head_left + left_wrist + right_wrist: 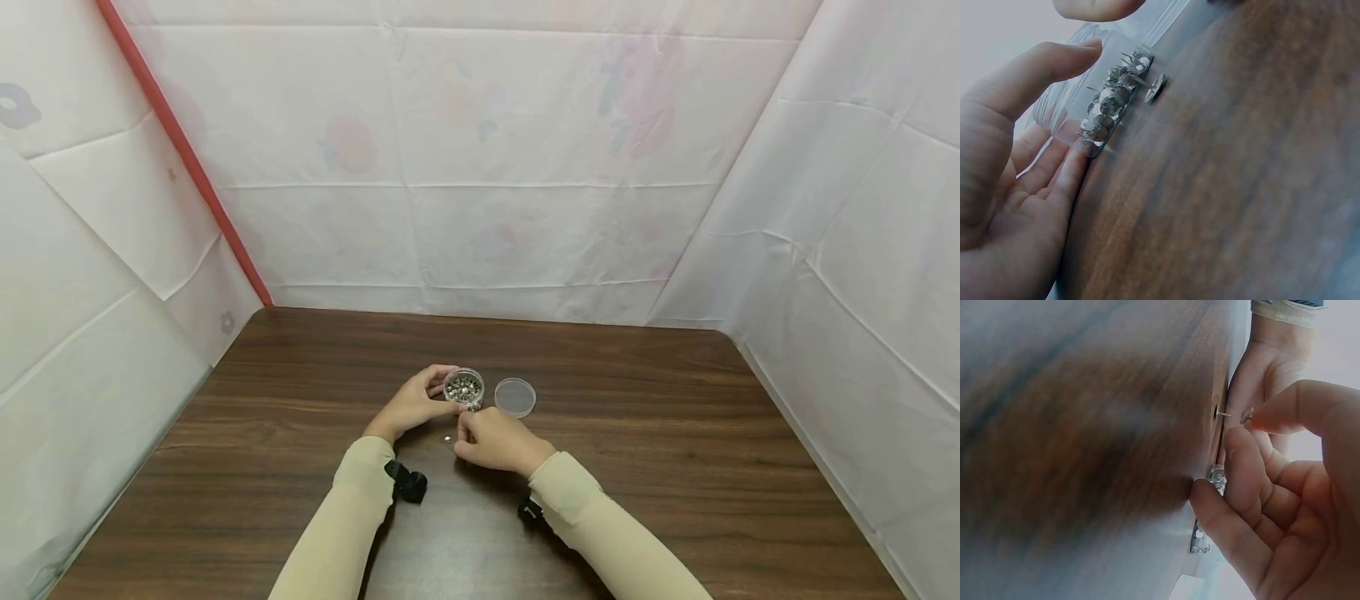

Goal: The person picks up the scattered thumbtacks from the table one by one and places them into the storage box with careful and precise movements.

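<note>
My left hand (417, 406) curls round a clear round plastic container (464, 387), thumb on the near side and fingers at the far side. Silver thumbtacks (1110, 103) lie heaped inside it on the tabletop. My right hand (495, 440) is close in front of the container and pinches a single thumbtack (1247, 415) between thumb and index finger, its other fingers bent. On the wood, just left of that hand, lies a loose thumbtack (447, 439), which stands point up in the right wrist view. The left wrist view shows a loose thumbtack (1156, 88) beside the container.
A clear round lid (515, 397) lies flat to the right of the container. Everything rests on a dark brown wooden table (637, 467). Pale curtains (480, 167) hang at its back and sides. Black wrist cameras (407, 482) sit on both forearms.
</note>
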The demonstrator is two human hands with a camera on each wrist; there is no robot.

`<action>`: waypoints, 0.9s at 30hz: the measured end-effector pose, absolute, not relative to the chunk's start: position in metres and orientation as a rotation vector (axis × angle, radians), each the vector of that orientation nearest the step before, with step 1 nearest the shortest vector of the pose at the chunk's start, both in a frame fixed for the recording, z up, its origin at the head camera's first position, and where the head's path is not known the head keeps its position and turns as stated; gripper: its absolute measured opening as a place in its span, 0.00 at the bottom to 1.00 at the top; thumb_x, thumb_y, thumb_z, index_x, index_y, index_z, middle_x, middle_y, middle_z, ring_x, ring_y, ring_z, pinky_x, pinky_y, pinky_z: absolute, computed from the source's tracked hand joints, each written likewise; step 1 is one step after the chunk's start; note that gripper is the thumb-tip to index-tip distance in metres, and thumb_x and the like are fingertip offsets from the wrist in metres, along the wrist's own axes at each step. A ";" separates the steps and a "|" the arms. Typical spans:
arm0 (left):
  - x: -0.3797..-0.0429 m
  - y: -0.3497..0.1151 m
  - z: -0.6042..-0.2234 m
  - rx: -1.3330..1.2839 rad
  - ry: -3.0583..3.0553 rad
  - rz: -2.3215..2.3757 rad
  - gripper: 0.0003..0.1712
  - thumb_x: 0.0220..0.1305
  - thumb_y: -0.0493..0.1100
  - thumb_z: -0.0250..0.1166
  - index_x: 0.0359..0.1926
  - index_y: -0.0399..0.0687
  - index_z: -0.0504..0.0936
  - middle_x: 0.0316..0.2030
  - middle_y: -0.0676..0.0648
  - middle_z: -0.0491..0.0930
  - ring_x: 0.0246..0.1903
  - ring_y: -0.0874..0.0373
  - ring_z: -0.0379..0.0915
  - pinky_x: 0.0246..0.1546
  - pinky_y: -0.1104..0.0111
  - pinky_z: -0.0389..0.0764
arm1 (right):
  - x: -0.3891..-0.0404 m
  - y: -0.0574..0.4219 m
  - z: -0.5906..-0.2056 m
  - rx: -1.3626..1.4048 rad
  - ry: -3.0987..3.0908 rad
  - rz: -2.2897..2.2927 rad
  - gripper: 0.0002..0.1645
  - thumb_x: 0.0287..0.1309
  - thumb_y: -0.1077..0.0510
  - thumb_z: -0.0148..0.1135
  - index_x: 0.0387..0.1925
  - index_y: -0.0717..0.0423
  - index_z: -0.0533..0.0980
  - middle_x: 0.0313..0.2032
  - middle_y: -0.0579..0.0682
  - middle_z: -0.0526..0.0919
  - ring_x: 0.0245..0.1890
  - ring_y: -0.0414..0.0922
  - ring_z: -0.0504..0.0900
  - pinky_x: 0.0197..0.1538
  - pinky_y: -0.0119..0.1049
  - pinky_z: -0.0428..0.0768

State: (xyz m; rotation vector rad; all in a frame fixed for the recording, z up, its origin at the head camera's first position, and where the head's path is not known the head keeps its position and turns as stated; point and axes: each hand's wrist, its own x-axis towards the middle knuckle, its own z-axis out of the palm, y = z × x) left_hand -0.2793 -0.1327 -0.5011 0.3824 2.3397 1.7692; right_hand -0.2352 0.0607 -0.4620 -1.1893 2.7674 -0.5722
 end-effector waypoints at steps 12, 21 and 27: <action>-0.275 -0.134 -0.488 0.471 2.296 1.739 0.40 0.52 0.43 0.71 0.65 0.45 0.64 0.64 0.41 0.63 0.62 0.46 0.58 0.63 0.49 0.64 | -0.237 0.067 -0.456 -1.171 2.631 -0.771 0.05 0.54 0.58 0.55 0.25 0.47 0.71 0.13 0.35 0.74 0.12 0.32 0.67 0.18 0.24 0.66; -0.282 -0.134 -0.502 0.447 2.335 1.764 0.38 0.50 0.44 0.73 0.63 0.53 0.68 0.62 0.45 0.66 0.60 0.50 0.61 0.61 0.51 0.66 | -0.240 0.071 -0.455 -1.179 2.639 -0.863 0.04 0.56 0.59 0.54 0.27 0.46 0.72 0.15 0.38 0.75 0.14 0.32 0.69 0.18 0.24 0.70; -0.279 -0.134 -0.500 0.406 2.348 1.748 0.40 0.46 0.51 0.75 0.62 0.57 0.68 0.62 0.49 0.66 0.60 0.53 0.61 0.60 0.51 0.68 | -0.244 0.074 -0.454 -1.153 2.703 -0.932 0.03 0.55 0.58 0.51 0.28 0.48 0.71 0.19 0.40 0.74 0.15 0.32 0.67 0.19 0.25 0.69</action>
